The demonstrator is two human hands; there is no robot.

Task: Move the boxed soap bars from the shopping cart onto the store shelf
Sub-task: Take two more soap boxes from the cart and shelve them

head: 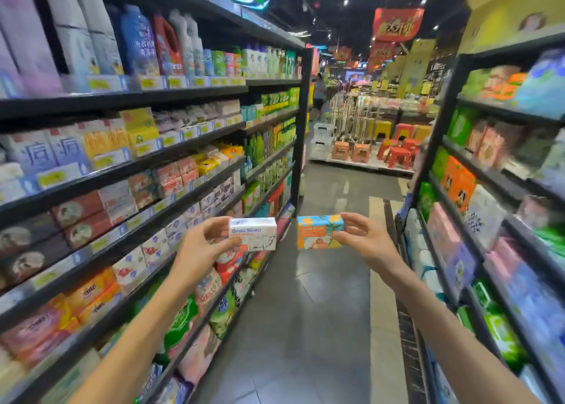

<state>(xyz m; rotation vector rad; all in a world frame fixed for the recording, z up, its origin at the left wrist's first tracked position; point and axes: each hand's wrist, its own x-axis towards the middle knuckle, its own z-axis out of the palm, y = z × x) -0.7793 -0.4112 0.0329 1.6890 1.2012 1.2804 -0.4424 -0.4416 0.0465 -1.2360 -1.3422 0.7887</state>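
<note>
The left hand (200, 244) pinches a white soap box (253, 234) by its left end, the box jutting right of the fingers. The right hand (365, 240) pinches an orange-and-blue soap box (319, 231) by its right end. Both boxes hang mid-aisle, just apart, near the left shelf (128, 235).

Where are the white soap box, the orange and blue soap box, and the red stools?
white soap box (255, 234): head view, front face.
orange and blue soap box (316, 232): head view, front face.
red stools (397, 153): head view, seat of nearest stool.
</note>
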